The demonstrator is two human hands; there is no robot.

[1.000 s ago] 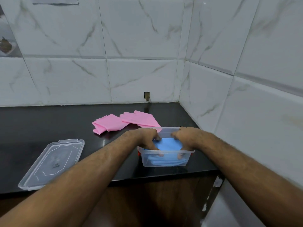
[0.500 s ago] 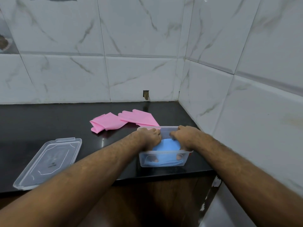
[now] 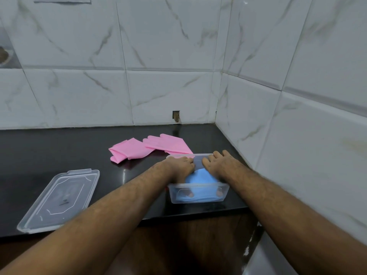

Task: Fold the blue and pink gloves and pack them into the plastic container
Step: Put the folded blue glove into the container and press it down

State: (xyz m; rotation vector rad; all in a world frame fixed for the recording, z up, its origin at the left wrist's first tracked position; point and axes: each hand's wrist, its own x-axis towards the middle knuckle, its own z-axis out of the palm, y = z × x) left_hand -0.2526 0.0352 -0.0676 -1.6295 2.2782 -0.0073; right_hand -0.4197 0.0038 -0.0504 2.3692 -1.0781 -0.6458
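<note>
**Both hands pressing blue gloves into the container**

A clear plastic container (image 3: 198, 193) sat near the front edge of the black countertop (image 3: 59, 151), close to the right-hand tiled wall (image 3: 297, 96). Folded blue gloves (image 3: 200, 177) lay inside it, bulging above the near rim. The left hand (image 3: 179, 165) rested palm-down on the left side of the bundle and the right hand (image 3: 220, 164) on its right side, fingers flat and loosely spread rather than pinching; fingertips showed through the container's front wall, tucked down beside the blue material.

Behind the container, two pink gloves (image 3: 151, 148) lay on the counter: one folded, to the left, and one flat with its cuff touching or just behind the container's far rim. The transparent lid (image 3: 59, 201) lay well apart to the left, near the counter's front edge.
</note>
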